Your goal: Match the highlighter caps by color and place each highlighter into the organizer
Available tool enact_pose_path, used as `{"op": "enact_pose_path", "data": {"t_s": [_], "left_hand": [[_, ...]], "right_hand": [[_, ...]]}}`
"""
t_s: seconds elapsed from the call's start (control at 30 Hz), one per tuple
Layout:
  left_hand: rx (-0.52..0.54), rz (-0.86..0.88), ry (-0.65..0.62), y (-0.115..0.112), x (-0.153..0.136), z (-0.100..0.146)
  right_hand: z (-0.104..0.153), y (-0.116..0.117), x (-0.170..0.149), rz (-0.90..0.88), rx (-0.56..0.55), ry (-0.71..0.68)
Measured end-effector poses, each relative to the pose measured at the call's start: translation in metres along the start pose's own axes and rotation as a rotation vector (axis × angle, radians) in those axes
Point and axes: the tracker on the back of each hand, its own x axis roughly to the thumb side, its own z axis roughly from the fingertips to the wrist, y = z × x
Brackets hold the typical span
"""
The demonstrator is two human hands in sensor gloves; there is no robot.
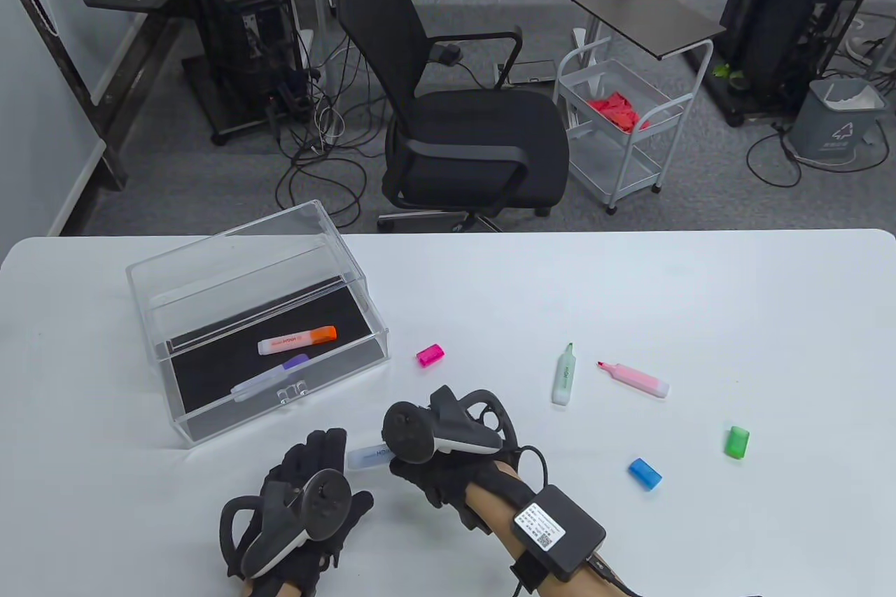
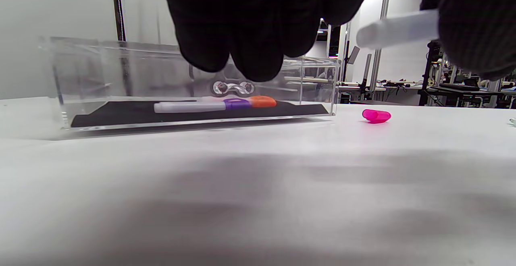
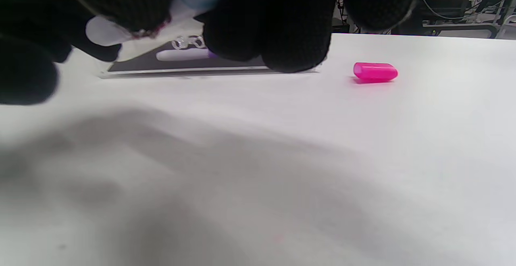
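My right hand (image 1: 413, 471) grips a pale blue highlighter (image 1: 369, 457) low over the table's front, its free end pointing left. In the right wrist view its fingers (image 3: 278, 28) curl round the barrel (image 3: 109, 30). Just left of that end is my left hand (image 1: 316, 460), fingers relaxed and holding nothing; its fingers (image 2: 250, 36) hang clear of the barrel (image 2: 397, 28). The clear organizer (image 1: 210, 261) holds an orange-capped highlighter (image 1: 297, 341) and a purple-capped one (image 1: 269, 378). On the table lie a pink cap (image 1: 430, 355), blue cap (image 1: 645, 473), green cap (image 1: 736, 441), an uncapped green highlighter (image 1: 564, 374) and an uncapped pink one (image 1: 633, 378).
The organizer's front faces my hands and its lid stands raised behind it. The white table (image 1: 630, 289) ends at its far edge, with a black office chair (image 1: 462, 114) and a white trolley (image 1: 623, 121) beyond.
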Motion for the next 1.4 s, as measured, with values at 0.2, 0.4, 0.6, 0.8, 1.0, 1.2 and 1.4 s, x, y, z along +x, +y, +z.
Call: {"op": "enact_pose_path", "data": {"t_s": [0.2, 0.4, 0.6, 0.8, 1.0, 1.2, 1.4], "left_hand": [[0.034, 0.007, -0.022, 0.002, 0.002, 0.001], [0.104, 0.023, -0.067, 0.005, 0.004, 0.004], [0.093, -0.016, -0.082, 0.002, 0.007, 0.002], [0.054, -0.043, -0.090, 0.000, 0.009, -0.001], [0.036, -0.031, -0.076, 0.000, 0.004, -0.003], [0.016, -0.046, -0.072, 0.000, 0.005, -0.004], [-0.002, -0.055, -0.066, -0.002, 0.006, -0.005]], "right_hand": [[0.006, -0.008, 0.022, -0.029, 0.030, -0.030], [0.005, -0.011, 0.029, -0.058, 0.053, -0.024], [0.006, -0.011, 0.025, -0.106, 0.045, -0.012], [0.020, -0.024, 0.010, -0.075, 0.038, 0.023], [0.046, -0.049, -0.028, -0.081, -0.026, 0.131], [0.077, -0.057, -0.076, 0.083, -0.039, 0.356], [0.101, -0.039, -0.134, 0.104, 0.049, 0.602]]}}
